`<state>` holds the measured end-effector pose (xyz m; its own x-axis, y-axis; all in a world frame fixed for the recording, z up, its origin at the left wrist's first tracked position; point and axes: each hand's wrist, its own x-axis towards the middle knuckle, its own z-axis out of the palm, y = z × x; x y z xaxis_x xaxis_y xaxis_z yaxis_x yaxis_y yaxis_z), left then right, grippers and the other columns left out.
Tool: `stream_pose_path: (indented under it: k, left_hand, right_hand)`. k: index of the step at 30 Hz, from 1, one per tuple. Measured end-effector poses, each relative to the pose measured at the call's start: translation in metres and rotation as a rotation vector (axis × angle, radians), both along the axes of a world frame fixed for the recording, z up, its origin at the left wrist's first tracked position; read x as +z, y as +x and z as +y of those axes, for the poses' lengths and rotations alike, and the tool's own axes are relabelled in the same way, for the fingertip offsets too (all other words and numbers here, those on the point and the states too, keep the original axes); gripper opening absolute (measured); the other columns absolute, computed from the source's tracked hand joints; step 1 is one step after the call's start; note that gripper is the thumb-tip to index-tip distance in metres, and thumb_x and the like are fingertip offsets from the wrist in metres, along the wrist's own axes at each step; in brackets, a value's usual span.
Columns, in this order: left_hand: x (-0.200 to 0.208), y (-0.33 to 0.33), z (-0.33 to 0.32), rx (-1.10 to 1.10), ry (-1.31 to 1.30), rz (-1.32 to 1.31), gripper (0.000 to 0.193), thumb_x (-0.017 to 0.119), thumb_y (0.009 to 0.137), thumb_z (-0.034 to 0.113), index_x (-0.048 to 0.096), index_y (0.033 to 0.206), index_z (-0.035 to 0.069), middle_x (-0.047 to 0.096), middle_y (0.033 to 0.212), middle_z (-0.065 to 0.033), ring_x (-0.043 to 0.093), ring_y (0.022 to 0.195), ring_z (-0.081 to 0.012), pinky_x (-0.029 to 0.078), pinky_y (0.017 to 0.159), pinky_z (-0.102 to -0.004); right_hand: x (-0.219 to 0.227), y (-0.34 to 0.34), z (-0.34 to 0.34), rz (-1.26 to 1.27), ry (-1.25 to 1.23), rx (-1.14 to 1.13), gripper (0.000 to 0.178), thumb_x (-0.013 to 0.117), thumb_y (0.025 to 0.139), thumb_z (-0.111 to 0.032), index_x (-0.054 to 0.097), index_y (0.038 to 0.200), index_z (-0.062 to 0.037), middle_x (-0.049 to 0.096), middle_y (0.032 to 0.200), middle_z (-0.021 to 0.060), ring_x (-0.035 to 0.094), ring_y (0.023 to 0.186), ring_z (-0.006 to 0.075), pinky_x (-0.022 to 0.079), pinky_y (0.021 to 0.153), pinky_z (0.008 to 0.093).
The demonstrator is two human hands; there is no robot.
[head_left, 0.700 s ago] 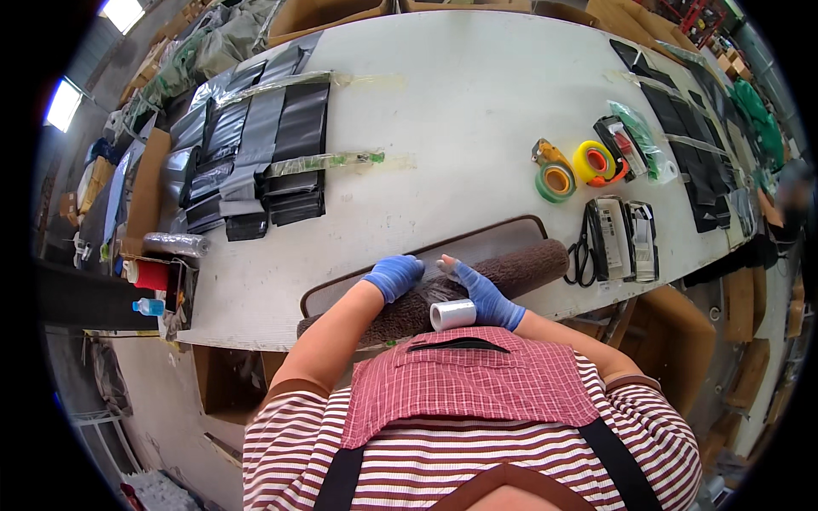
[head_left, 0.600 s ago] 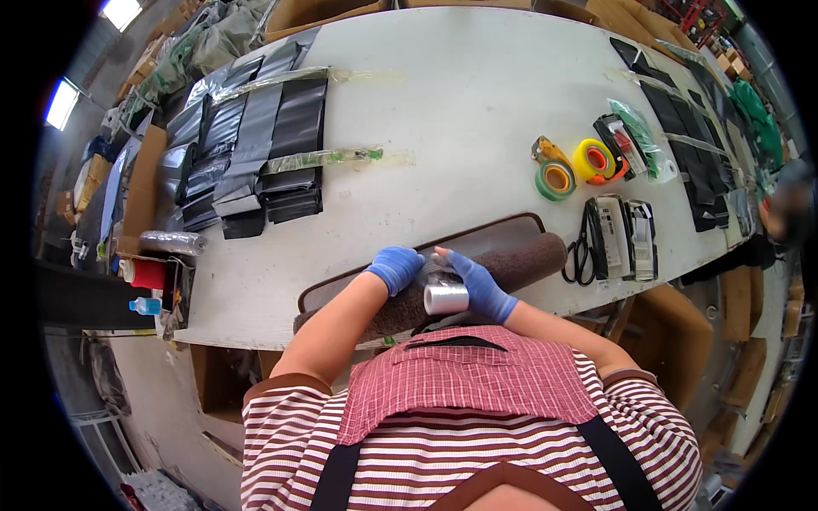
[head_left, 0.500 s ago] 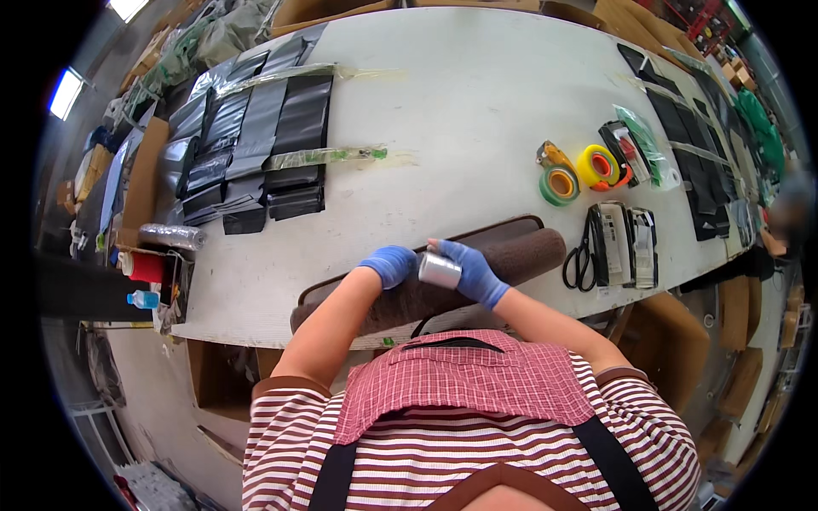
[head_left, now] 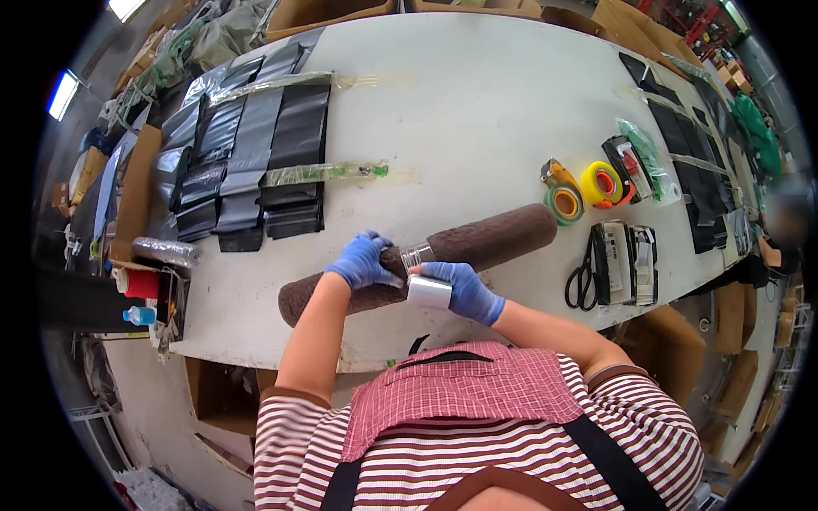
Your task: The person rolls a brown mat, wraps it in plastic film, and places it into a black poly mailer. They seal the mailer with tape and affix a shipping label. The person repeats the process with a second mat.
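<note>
A brown, fuzzy mat (head_left: 503, 238) lies rolled into a tube, slanting across the near edge of the table. My left hand (head_left: 365, 262), in a blue glove, is closed over the top of the tube left of its middle. A shiny band of clear film (head_left: 417, 254) crosses the tube just right of those fingers. In my right hand (head_left: 473, 294), also blue-gloved, is a small roll of clear wrapping film (head_left: 429, 292), gripped on the near side of the tube beside the band.
Right of the mat lie tape rolls on dispensers (head_left: 602, 181), black scissors (head_left: 583, 281) and open boxes (head_left: 626, 264). Stacks of black plastic bags (head_left: 294, 128) are taped down at the left; more dark bags (head_left: 690, 162) lie far right. Cardboard boxes (head_left: 332, 15) line the far edge.
The mat has turned, so its bound edge no longer shows along the far side. A film band now shows around its middle. My left hand has shifted left onto the tube.
</note>
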<state>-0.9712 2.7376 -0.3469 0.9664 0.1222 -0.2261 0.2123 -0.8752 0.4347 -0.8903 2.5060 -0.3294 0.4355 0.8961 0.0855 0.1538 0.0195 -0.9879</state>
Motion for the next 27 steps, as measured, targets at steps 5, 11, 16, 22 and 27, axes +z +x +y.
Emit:
stream_pose_path:
  k: [5, 11, 16, 22, 27]
  left_hand:
    - [0.006, 0.026, -0.019, -0.001, 0.093, 0.026, 0.085, 0.085, 0.061, 0.048, 0.055, 0.129, 0.007, 0.054, 0.129, -0.0180, 0.052, 0.121, -0.0337, 0.041, 0.105, -0.0412]
    - [-0.009, 0.032, -0.026, 0.179, 0.442, -0.094, 0.065, 0.069, 0.076, 0.029, 0.048, 0.135, 0.010, 0.057, 0.125, -0.0153, 0.051, 0.121, -0.0318, 0.034, 0.105, -0.0489]
    - [0.016, 0.021, -0.030, 0.062, 0.157, 0.051, 0.024, 0.066, 0.075, 0.023, 0.062, 0.094, 0.008, 0.068, 0.090, -0.0189, 0.066, 0.087, -0.0374, 0.051, 0.080, -0.0465]
    - [0.009, -0.031, -0.059, 0.079, -0.051, 0.047, 0.073, 0.085, 0.059, 0.044, 0.061, 0.116, 0.005, 0.061, 0.118, -0.0194, 0.057, 0.109, -0.0369, 0.046, 0.096, -0.0409]
    - [0.018, -0.022, -0.098, 0.120, 0.394, -0.183, 0.098, 0.081, 0.062, 0.050, 0.040, 0.139, 0.005, 0.048, 0.136, -0.0158, 0.043, 0.128, -0.0327, 0.027, 0.112, -0.0506]
  right_hand:
    - [-0.055, 0.070, 0.056, 0.238, -0.008, -0.146, 0.019, 0.065, 0.087, -0.004, 0.069, 0.106, -0.0034, 0.072, 0.096, 0.0077, 0.066, 0.087, 0.0117, 0.054, 0.077, 0.0263]
    - [-0.037, 0.078, 0.078, -0.126, 0.081, -0.109, 0.025, 0.067, 0.085, -0.006, 0.068, 0.111, -0.0045, 0.072, 0.099, 0.0122, 0.069, 0.089, 0.0155, 0.054, 0.079, 0.0277]
    - [-0.001, -0.016, -0.041, 1.217, -0.197, 0.086, 0.023, 0.059, 0.092, -0.008, 0.066, 0.111, 0.0014, 0.067, 0.108, 0.0130, 0.064, 0.100, 0.0209, 0.051, 0.088, 0.0319]
    - [-0.052, -0.016, -0.060, 0.383, -0.198, 0.161, 0.026, 0.069, 0.086, -0.005, 0.068, 0.112, -0.0036, 0.071, 0.100, 0.0066, 0.067, 0.093, 0.0164, 0.053, 0.085, 0.0303]
    - [-0.047, 0.072, 0.037, -0.117, 0.016, -0.116, 0.020, 0.059, 0.091, -0.004, 0.067, 0.110, -0.0023, 0.072, 0.094, 0.0085, 0.066, 0.085, 0.0122, 0.055, 0.075, 0.0264]
